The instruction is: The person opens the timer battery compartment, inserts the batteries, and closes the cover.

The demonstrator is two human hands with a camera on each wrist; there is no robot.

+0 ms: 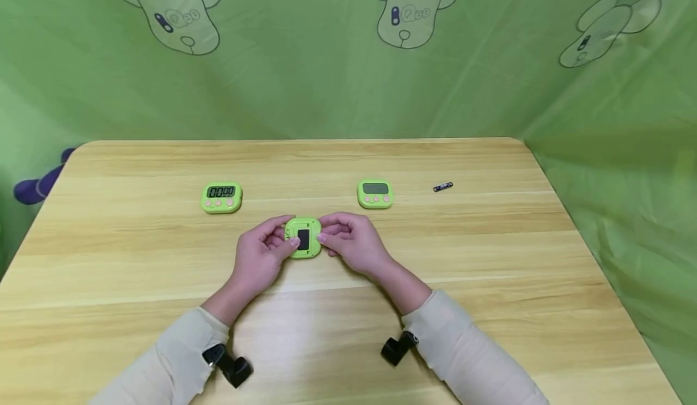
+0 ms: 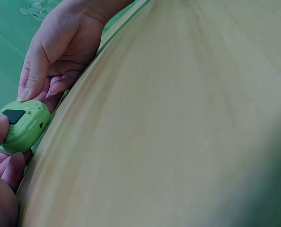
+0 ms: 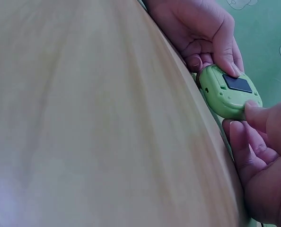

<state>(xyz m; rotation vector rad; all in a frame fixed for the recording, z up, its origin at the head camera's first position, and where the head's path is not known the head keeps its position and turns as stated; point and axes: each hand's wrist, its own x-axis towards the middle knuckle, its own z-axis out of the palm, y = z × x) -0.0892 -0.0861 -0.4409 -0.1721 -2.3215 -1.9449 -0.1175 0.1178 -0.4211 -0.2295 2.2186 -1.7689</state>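
Between both hands is a green digital timer (image 1: 312, 249), its back side with a dark rectangular patch turned up. The left hand (image 1: 259, 256) grips its left edge, thumb lying on the dark patch and fingers beneath. On the opposite edge the right hand (image 1: 356, 243) pinches the timer with its thumb on top. The left wrist view shows the timer (image 2: 30, 127) side-on, with both thumbs on its back. In the right wrist view the timer (image 3: 230, 98) is tilted, its dark patch (image 3: 237, 83) beside the left thumb.
A second green timer (image 1: 221, 198) reading zeros lies face up to the left on the wooden table (image 1: 337, 344). Another timer (image 1: 375, 194) with a blank screen lies beyond the right hand. A small dark battery (image 1: 443, 186) rests farther right. A green curtain (image 1: 305, 78) hangs behind.
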